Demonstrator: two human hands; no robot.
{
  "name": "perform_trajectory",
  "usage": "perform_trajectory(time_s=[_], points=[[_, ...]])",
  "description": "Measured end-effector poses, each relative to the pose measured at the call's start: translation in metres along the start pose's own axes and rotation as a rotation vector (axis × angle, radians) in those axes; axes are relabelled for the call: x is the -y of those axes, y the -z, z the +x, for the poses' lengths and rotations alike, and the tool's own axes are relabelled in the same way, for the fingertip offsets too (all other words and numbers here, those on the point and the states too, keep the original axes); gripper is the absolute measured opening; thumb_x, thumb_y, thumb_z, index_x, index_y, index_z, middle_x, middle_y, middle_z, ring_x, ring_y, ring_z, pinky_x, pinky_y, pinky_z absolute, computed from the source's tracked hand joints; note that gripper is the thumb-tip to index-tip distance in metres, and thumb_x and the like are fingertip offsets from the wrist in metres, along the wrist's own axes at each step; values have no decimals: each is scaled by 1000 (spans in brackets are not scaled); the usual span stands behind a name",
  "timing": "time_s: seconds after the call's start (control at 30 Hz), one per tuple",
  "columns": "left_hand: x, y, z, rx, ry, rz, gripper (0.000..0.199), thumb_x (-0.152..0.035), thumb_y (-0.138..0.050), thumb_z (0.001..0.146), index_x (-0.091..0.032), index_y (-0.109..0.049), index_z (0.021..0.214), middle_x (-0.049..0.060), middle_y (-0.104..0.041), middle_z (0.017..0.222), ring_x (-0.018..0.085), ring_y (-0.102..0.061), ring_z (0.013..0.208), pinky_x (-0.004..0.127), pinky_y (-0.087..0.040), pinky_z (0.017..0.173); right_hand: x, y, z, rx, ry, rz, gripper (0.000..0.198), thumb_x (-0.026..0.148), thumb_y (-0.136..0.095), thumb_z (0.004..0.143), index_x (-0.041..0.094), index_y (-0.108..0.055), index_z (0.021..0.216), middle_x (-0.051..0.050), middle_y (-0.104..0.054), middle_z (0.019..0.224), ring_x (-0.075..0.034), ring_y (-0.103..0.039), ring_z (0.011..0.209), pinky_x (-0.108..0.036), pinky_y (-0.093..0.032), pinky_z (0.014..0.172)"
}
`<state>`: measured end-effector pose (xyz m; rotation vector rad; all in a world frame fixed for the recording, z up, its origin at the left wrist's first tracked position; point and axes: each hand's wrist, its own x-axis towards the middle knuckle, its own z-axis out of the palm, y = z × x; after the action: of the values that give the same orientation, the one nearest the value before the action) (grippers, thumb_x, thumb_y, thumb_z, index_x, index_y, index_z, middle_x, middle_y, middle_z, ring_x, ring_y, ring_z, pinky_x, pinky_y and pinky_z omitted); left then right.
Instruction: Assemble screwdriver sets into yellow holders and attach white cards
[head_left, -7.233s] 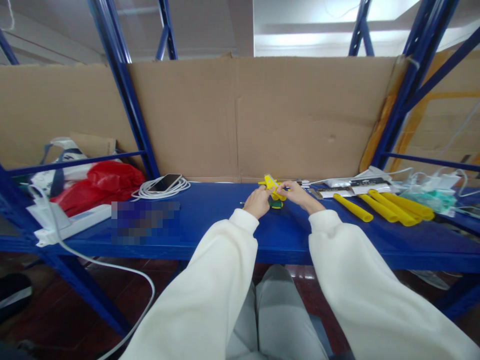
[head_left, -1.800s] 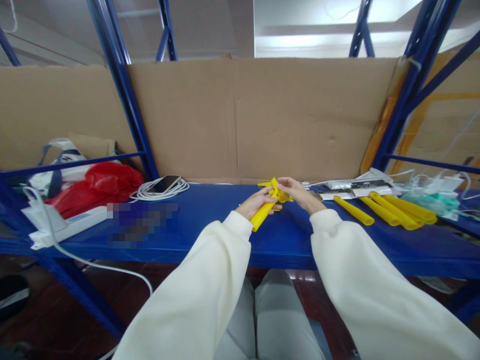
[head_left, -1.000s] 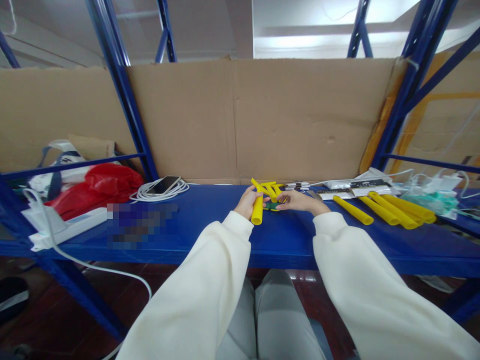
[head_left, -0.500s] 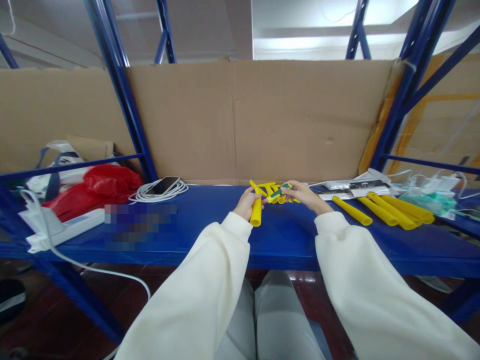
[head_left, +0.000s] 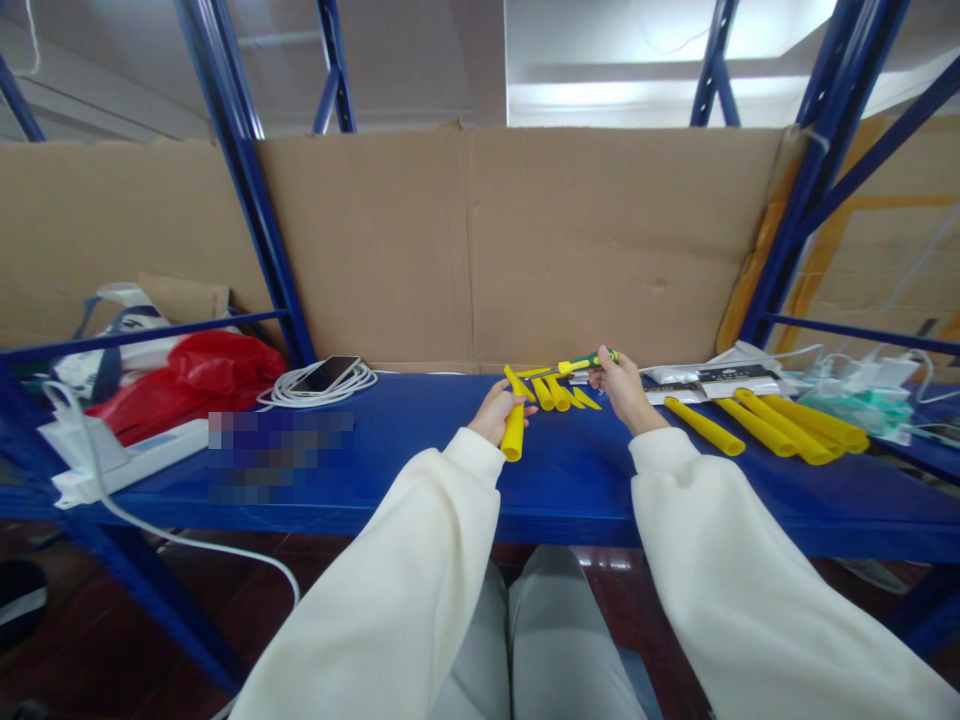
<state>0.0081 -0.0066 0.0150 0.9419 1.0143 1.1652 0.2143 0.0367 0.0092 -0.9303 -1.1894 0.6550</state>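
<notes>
My left hand (head_left: 493, 411) is closed around a yellow plastic tube (head_left: 513, 436), its wide round end tipped down toward me. In my right hand (head_left: 618, 387) is a green-and-yellow screwdriver (head_left: 579, 363), gripped by the rear of its handle. The thin shaft points left toward the upper part of the tube; whether its tip touches the tube cannot be made out. Behind and between my hands lie several more yellow tubes (head_left: 558, 394) and pointed yellow pieces (head_left: 584, 398) on the blue shelf (head_left: 420, 450).
To the right lie several longer yellow tubes (head_left: 765, 425) near white packets (head_left: 739, 378). A phone (head_left: 330, 372) rests on a coiled white cable (head_left: 289, 388) at left, near a power strip (head_left: 142, 458) and a red bag (head_left: 217, 370). Cardboard (head_left: 375, 250) stands behind.
My right hand has moved right and slightly up with the screwdriver, baring its shaft and the yellow pieces behind. My left hand keeps the tube in nearly the same place.
</notes>
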Motion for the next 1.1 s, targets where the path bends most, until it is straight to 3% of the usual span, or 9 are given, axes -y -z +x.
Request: perform_trajectory(time_s=[0.33, 0.83, 1.1], points=[[2, 0, 0, 1, 10, 15, 66, -4, -60, 80, -24, -41, 140, 12, -67, 116, 12, -67, 57, 18, -43, 42, -6, -5, -3, 39, -17, -39, 47, 69, -62, 76, 25, -46, 75, 1, -58, 61, -14, -58, 53, -27, -48, 52], [-4, -4, -9, 1, 27, 86, 64, 1, -49, 82, -22, -39, 141, 14, -64, 123, 9, -63, 52, 19, -43, 40, -6, -5, -4, 34, -37, -20, 48, 68, -66, 72, 24, -47, 75, 3, -57, 60, -12, -57, 52, -26, -46, 51], [-2, -3, -10, -33, 11, 219, 59, 0, -48, 85, -21, -38, 139, 13, -64, 120, 6, -58, 49, 16, -40, 39, 5, -5, -9, 6, -131, 125, 48, 54, -84, 60, 20, -53, 67, 5, -51, 51, -5, -43, 42, -18, -36, 39]])
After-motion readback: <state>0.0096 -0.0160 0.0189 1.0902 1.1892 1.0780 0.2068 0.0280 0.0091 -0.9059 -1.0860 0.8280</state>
